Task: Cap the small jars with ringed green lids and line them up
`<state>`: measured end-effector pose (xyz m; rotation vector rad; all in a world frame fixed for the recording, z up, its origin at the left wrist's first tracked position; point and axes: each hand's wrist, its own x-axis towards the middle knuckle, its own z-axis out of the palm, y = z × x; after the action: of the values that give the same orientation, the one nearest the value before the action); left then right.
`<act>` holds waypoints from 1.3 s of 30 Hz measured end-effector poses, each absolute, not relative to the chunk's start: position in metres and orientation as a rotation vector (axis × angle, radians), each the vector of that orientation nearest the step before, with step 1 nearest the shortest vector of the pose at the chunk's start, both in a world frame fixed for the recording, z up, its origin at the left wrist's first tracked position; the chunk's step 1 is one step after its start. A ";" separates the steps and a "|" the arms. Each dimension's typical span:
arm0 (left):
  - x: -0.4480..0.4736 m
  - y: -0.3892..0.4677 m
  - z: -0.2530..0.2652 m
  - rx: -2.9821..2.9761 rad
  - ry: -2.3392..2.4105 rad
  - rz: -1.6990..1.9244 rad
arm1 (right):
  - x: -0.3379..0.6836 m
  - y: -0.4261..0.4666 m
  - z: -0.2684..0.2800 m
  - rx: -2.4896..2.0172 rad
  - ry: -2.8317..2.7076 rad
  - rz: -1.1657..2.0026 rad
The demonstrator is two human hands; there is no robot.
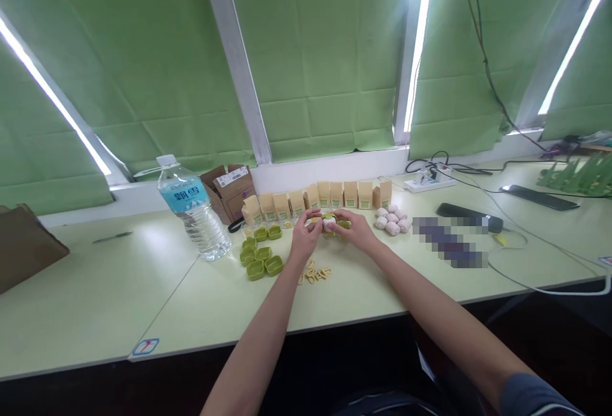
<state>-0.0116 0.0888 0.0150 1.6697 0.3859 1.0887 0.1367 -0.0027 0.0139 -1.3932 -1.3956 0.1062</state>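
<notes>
My left hand (306, 231) and my right hand (352, 227) meet over the middle of the table. Between their fingertips they pinch a small pinkish-white rounded piece (329, 224) with a green part at its top. Its exact kind is too small to make out. Behind the right fingers shows another green piece, partly hidden. Left of my left hand stand several small olive-green open cups (255, 269). Pale yellow ring-like pieces (315, 274) lie in a loose pile nearer to me. Right of my right hand sits a cluster of pinkish-white rounded pieces (392, 218).
Behind the hands runs a row of small kraft paper bags (336, 194) with green labels. A large water bottle (194, 206) and an open cardboard box (232, 193) stand at the left. Rightward lie a power strip (430, 179), a black phone-like device (468, 216) and cables.
</notes>
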 end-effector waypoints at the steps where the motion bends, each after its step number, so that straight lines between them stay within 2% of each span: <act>1: -0.012 0.092 0.018 1.687 0.400 1.074 | 0.137 -0.003 0.014 -1.383 -1.364 0.106; 8: -0.039 0.113 0.044 1.860 0.514 0.872 | 0.141 -0.001 0.011 -1.303 -1.237 0.174; 16: -0.040 0.100 0.040 2.263 0.518 0.709 | 0.131 0.003 0.008 -1.403 -1.652 -0.001; 18: -0.041 0.091 0.042 2.339 0.586 0.778 | 0.129 0.001 0.008 -1.460 -1.688 -0.072; 21: -0.052 0.052 0.038 2.450 0.665 1.087 | 0.125 -0.002 0.008 -1.533 -1.685 -0.200; 23: -0.061 0.007 0.023 2.529 0.460 1.119 | 0.122 -0.002 0.009 -1.539 -1.669 -0.229; 27: -0.064 -0.085 -0.037 2.749 -0.204 0.492 | 0.124 -0.002 0.012 -1.526 -1.610 -0.172; 31: -0.042 -0.119 -0.099 2.651 -0.452 -0.078 | 0.133 -0.003 0.016 -1.528 -1.503 -0.088; 34: -0.030 -0.117 -0.118 2.560 -0.420 -0.206 | 0.139 -0.004 0.018 -1.497 -1.468 -0.083; 39: -0.031 -0.115 -0.113 2.533 -0.382 -0.264 | 0.144 -0.003 0.020 -1.504 -1.425 -0.065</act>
<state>-0.0306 -0.1146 -0.1134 2.5326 -0.3820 -0.2636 0.1443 -0.0029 0.0200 -1.5044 -1.4247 -0.0655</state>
